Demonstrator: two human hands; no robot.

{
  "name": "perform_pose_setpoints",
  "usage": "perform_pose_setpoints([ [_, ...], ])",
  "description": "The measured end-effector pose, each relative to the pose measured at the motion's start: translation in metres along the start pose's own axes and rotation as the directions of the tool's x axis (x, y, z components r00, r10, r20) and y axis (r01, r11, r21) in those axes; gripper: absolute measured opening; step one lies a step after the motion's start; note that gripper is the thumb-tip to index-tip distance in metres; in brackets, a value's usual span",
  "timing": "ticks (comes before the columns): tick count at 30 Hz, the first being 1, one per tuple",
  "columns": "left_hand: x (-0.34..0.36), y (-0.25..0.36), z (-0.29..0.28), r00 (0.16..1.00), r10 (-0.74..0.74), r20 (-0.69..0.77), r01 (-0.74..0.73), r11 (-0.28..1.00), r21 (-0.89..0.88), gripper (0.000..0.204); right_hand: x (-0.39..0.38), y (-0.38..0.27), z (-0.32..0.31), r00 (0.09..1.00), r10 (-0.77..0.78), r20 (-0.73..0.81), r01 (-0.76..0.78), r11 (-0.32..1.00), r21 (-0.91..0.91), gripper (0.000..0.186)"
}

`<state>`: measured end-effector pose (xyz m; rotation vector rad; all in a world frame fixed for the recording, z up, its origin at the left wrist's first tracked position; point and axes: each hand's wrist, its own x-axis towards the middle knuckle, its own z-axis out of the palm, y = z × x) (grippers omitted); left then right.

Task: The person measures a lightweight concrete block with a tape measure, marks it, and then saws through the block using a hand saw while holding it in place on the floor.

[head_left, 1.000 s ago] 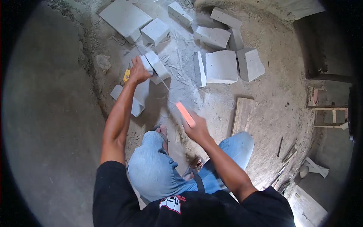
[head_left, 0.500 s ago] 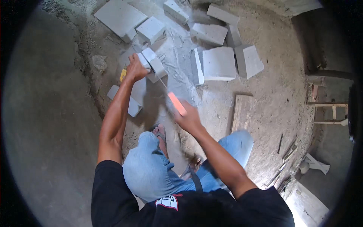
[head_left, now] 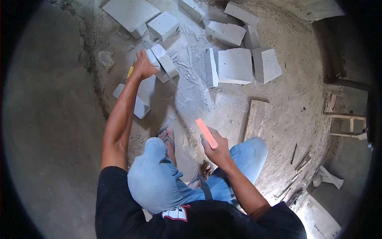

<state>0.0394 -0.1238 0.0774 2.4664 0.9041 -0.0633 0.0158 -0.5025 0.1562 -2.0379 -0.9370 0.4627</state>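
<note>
A pale grey lightweight concrete block [head_left: 166, 63] lies ahead of me with a dark cut through it, splitting it into two narrow parts side by side. My left hand [head_left: 144, 67] is closed over the block's left part, pressing it from the left. In my right hand [head_left: 218, 148], a handsaw with an orange handle [head_left: 206, 133] is gripped. The handle is drawn back near my right knee, well apart from the block. Its thin blade is smeared and hard to make out, pointing up-left towards the cut. A small yellow thing [head_left: 130, 72] shows beside my left wrist.
Cut blocks [head_left: 235, 65] stand in a group at the far right. A large slab [head_left: 131, 15] lies far left, another block piece [head_left: 141, 107] near my left forearm. A wooden board [head_left: 256, 119] lies right of my hand, long tools [head_left: 292, 184] beyond. Pale dust covers the ground.
My right hand has pulled the handsaw back towards me and to the right, away from the block. My left hand stays on the block. The gap between the block's two parts looks wider.
</note>
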Motion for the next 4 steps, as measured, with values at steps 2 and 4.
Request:
perform_pose_setpoints([
  [2, -0.005, 0.009, 0.012, 0.999, 0.003, 0.042, -0.003, 1.0, -0.003, 0.082, 0.009, 0.005, 0.003, 0.988, 0.156, 0.02, -0.155, 0.988, -0.025, 0.034],
  [4, 0.001, 0.012, 0.016, 1.0, 0.02, 0.019, -0.02, 1.0, -0.014, 0.091, 0.049, 0.01, 0.015, 0.985, 0.167, 0.042, -0.168, 0.986, 0.01, 0.036],
])
